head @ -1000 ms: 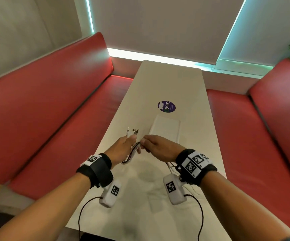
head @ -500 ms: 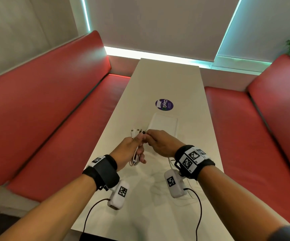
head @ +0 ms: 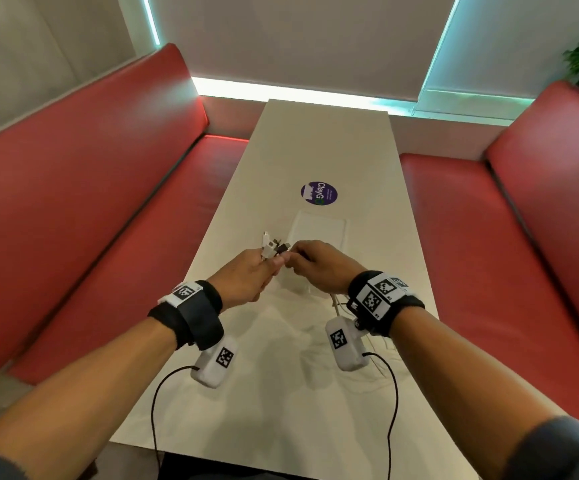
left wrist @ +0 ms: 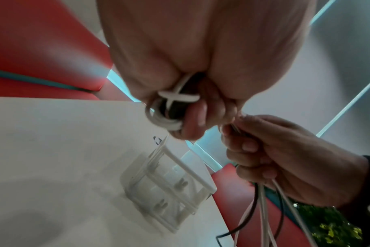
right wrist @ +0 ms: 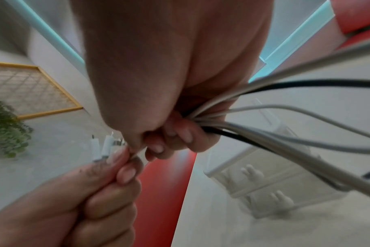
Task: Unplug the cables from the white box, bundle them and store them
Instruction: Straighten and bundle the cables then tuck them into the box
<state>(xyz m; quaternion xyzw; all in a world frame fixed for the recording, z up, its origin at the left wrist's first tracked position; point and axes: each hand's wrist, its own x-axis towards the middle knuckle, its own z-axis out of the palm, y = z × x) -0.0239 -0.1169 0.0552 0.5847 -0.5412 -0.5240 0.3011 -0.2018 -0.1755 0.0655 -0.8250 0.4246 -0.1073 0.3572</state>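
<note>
Both hands w/ plugs lifted since earlier; left hand grips coil, right hand clamps cables — wrap tight, ends level.

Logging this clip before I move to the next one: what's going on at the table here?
A person is gathering a set of white and black cables above a white table. The left hand pinches the connector ends together, with a loop hanging below its grip. The right hand, close beside it, holds the loose lengths. The small white drawer box stands on the table with nothing plugged in that these views show.
</note>
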